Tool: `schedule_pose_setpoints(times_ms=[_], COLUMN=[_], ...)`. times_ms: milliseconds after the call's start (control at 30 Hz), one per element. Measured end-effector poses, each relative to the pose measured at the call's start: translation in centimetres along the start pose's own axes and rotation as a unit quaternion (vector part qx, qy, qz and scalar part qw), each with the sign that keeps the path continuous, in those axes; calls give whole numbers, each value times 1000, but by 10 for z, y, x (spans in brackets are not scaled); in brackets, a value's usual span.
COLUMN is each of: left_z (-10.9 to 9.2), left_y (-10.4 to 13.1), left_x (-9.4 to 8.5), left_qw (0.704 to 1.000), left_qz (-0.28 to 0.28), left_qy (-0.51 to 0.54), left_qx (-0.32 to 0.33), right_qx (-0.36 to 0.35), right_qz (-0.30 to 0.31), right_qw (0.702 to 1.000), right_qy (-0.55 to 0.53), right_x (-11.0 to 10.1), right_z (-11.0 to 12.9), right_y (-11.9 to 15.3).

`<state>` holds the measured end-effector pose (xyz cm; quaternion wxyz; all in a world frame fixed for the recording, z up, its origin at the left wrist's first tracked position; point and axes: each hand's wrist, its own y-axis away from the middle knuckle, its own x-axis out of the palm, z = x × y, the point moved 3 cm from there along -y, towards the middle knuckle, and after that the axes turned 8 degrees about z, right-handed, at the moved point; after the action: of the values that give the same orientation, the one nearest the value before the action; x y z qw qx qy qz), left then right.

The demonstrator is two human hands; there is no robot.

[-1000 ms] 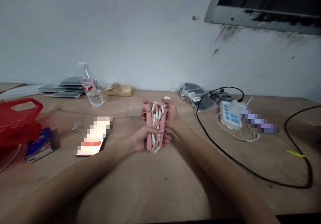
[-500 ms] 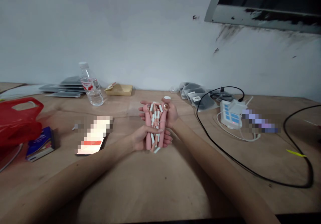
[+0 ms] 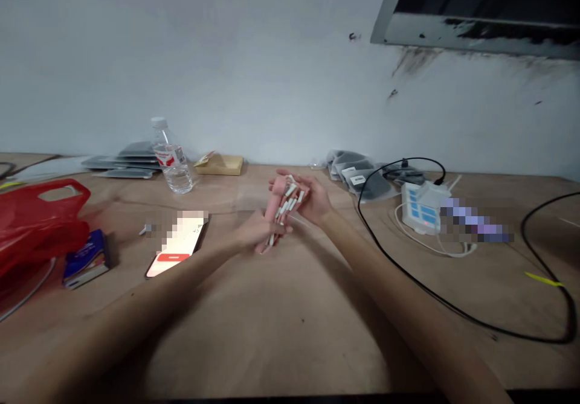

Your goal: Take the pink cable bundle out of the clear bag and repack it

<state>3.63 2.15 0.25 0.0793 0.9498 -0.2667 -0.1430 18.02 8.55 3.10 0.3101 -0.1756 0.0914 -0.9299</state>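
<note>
A pink item (image 3: 275, 201) with a rounded end and several small white and pinkish pieces along it is held tilted above the wooden table, near the middle of the view. My left hand (image 3: 258, 232) grips its lower part, the thumb lying across the pieces. Around its upper right side, my right hand (image 3: 315, 198) is wrapped, fingers behind it. Motion blurs the hands and the item, so its exact shape and the fingers behind it are hard to make out.
On the wooden table (image 3: 281, 343) are a red bag (image 3: 36, 223), blue box (image 3: 86, 262), lit phone (image 3: 179, 244), water bottle (image 3: 172, 162), yellowish tray (image 3: 222, 164), grey packets (image 3: 357, 174), white power strip (image 3: 420, 211) and black cable (image 3: 408, 277).
The pink item has turned and tilted, its two parallel sides no longer both showing. My right hand has closed round its upper part. The view has shifted slightly.
</note>
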Motion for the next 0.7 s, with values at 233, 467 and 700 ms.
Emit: schedule_pose_setpoints(times_ms=[233,467,700], left_z=[-5,18,14], left_y=[10,6,13], left_x=[0,15,19], left_qw=[866,854,861], left_qz=[-97,-85,-61], left_qy=[-490,-503,-479], left_qx=[13,108,161], right_qx=[-12,-13,9], right_qz=[-2,65,114], right_qw=[950,820,773], right_qy=[312,568,624], right_x=[-17,-21,-27], right_z=[-10,-39,-40], right_y=[62,103,105])
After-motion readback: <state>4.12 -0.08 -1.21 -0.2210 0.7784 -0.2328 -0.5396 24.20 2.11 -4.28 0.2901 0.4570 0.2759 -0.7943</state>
